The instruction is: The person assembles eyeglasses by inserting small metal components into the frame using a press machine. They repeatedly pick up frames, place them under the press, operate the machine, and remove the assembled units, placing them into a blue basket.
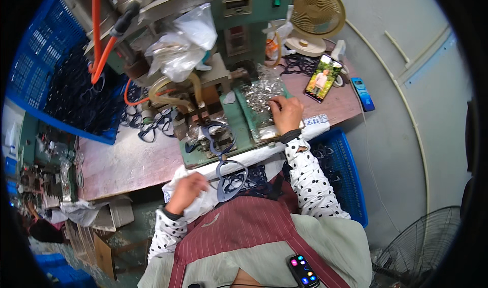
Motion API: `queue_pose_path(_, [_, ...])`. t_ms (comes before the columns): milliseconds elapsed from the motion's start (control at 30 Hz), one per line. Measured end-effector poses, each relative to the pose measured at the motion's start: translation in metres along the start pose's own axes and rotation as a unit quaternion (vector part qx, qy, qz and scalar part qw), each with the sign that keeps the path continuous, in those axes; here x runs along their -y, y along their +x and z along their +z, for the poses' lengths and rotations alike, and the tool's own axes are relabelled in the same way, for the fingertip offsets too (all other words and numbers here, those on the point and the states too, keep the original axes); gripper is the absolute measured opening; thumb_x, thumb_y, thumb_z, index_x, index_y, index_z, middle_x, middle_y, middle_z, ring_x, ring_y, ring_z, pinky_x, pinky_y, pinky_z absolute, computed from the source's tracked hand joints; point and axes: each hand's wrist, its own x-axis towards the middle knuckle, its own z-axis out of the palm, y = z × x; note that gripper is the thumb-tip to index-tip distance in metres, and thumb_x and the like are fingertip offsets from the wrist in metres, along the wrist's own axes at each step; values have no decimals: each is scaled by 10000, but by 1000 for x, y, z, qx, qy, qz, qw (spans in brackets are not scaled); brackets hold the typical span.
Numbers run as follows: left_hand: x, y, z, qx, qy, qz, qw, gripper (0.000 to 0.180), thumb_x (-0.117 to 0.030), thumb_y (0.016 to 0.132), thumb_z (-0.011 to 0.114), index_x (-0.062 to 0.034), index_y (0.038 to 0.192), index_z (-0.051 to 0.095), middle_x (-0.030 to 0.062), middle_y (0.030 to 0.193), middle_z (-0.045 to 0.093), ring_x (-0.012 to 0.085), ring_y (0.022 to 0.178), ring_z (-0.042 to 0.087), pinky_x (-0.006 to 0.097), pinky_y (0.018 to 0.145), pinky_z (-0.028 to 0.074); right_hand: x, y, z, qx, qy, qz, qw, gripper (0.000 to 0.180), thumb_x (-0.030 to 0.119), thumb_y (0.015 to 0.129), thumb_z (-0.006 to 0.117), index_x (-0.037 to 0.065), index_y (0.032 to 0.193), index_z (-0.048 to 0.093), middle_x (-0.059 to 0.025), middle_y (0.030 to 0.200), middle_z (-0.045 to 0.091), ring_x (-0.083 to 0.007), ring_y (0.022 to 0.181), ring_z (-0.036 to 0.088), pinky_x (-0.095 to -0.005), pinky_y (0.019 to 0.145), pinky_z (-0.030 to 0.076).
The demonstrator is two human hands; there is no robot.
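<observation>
A dark blue eyeglass frame (222, 156) stands on end at the front of a green bench machine (203, 159). Its upper rim is at the machine's fixture, and its lower rim hangs over the front edge. My left hand (188, 192) is left of that lower rim, apart from it, with its fingers blurred. Over a green tray (245, 116) heaped with small shiny metal parts (260, 92), my right hand (287, 116) has its fingertips pinched together at the pile. What they pinch, if anything, is too small to tell. More dark frames (254, 178) lie in my lap.
A blue crate (71, 127) full of dark frames stands at the left, and another blue crate (356, 186) is by my right arm. A lit phone (323, 78) and a small fan (317, 10) are at the right. An orange hose (96, 31) hangs at upper left.
</observation>
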Motion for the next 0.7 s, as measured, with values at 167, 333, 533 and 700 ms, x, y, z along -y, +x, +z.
queue_pose_path(167, [-75, 14, 72, 164, -130, 14, 978, 126, -138, 950, 542, -54, 861, 567, 8, 786, 607, 72, 617, 530, 226, 550, 434, -4, -3, 2, 2, 26, 23, 999, 59, 165, 768, 720, 141, 801, 677, -39, 695, 603, -257, 792, 565, -407, 757, 400])
queue_pose_path(333, [-94, 83, 116, -5, -326, 110, 939, 450, -145, 984, 515, 18, 1370, 352, 150, 1159, 623, 127, 742, 593, 229, 632, 462, -10, -1, 4, -2, 9, 35, 999, 75, 169, 830, 649, 115, 879, 630, -67, 772, 617, -288, 843, 569, -426, 790, 389])
queue_pose_path(533, [-58, 60, 82, 222, -144, 130, 956, 404, -131, 968, 536, -30, 1355, 486, 92, 1193, 650, 141, 908, 652, 254, 742, 506, -6, -1, 10, 28, -2, 17, 999, 128, 181, 860, 599, 100, 940, 660, -170, 810, 641, -380, 812, 594, -483, 726, 445])
queue_pose_path(700, [-30, 25, -21, 11, 23, 164, 986, 270, -213, 894, 649, -41, 1101, 671, 129, 925, 709, 212, 823, 682, 315, 754, 518, -42, -9, 13, 45, -27, 36, 998, 165, 130, 838, 600, 33, 958, 656, -204, 852, 655, -402, 818, 611, -493, 721, 461])
